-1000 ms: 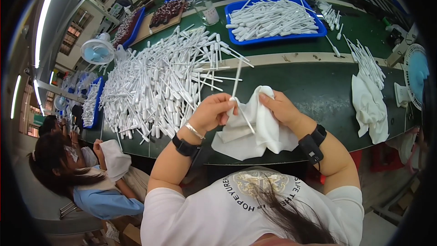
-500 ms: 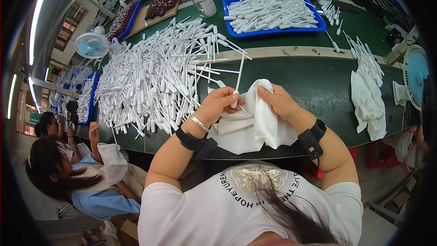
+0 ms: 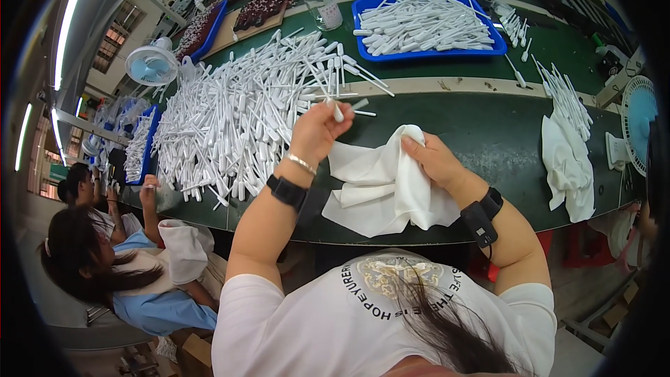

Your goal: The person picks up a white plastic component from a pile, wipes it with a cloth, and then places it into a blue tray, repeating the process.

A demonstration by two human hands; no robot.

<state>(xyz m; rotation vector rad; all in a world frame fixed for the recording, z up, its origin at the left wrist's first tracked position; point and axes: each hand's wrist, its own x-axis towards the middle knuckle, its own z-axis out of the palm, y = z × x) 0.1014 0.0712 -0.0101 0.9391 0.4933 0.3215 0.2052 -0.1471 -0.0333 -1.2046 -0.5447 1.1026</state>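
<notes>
A white stick with a thick rounded end [image 3: 337,113] is pinched in the fingers of my left hand [image 3: 317,131], which is raised at the right edge of a big pile of such sticks [image 3: 223,119]. What exact kind of stick it is I cannot tell. My right hand [image 3: 436,159] grips a folded white cloth [image 3: 412,192], thumb on top. The cloth hangs over the front of the dark green table and spreads leftward below my left hand. Around my forearms are black wrist devices.
Behind stands a blue tray [image 3: 433,55] heaped with white sticks, beside a clear jar [image 3: 323,10]. At right lie another white cloth [image 3: 564,167], more sticks [image 3: 567,98] and a fan [image 3: 638,119]. A co-worker [image 3: 139,265] sits at left, near another fan [image 3: 150,64].
My left hand has moved up and left, away from the cloth, with a stick in its fingers. My right hand stays on the cloth. The view has shifted slightly.
</notes>
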